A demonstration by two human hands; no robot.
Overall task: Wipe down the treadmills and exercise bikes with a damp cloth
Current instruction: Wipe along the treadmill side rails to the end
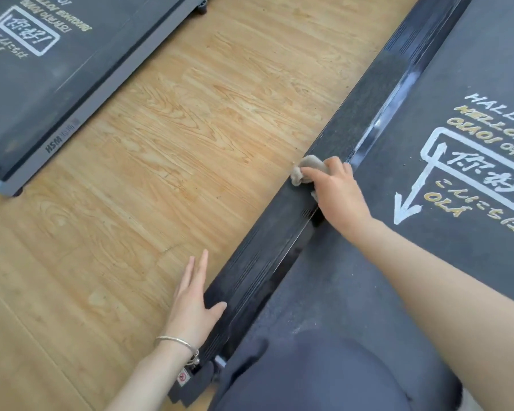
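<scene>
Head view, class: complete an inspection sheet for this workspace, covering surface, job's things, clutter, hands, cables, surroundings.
Surface: treadmill side rail black, ribbed; belt beside it shows pale dust.
Job's things: beige cloth bunched on the rail.
Clutter: nothing seen.
Hands: right hand grips the cloth; left hand open, thumb on the rail.
Cables: nothing seen.
Surroundings: wood-pattern floor; second treadmill upper left.

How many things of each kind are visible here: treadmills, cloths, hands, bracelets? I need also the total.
Treadmills: 2 (near treadmill, far treadmill)
Hands: 2 (left hand, right hand)
Cloths: 1 (cloth, held by the right hand)
Bracelets: 1 (bracelet, on the left wrist)
Total: 6
</scene>
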